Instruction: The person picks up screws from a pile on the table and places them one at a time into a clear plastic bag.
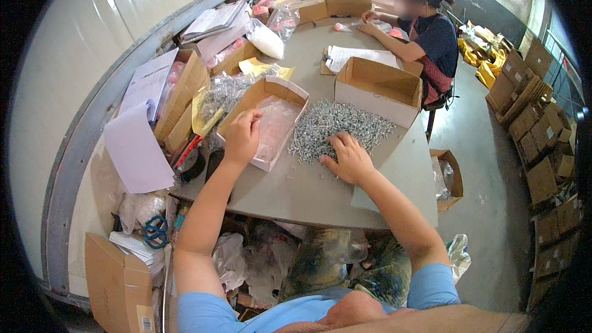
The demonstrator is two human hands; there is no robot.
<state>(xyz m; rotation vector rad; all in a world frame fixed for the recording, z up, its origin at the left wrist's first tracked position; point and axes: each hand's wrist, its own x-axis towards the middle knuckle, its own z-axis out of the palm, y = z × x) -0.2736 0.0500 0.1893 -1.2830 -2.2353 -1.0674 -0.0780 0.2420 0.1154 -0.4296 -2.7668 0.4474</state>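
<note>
My left hand [243,137] is over the left wall of a white-sided cardboard box [294,90]. Its fingers are curled together, and whatever they pinch, if anything, is too small to make out. Clear plastic bags [271,128] lie inside that box. Beside it on the table is a wide heap of small silver screws [320,124]. My right hand [349,159] rests on the near edge of the heap, fingers bent among the screws and thumb apart from them.
A second open box [379,89] stands behind the heap, with a clipboard of papers [361,57] beyond. A co-worker [431,43] sits at the table's far right. Cartons, papers and bags crowd the left side. An open carton [449,179] sits below the table's right edge.
</note>
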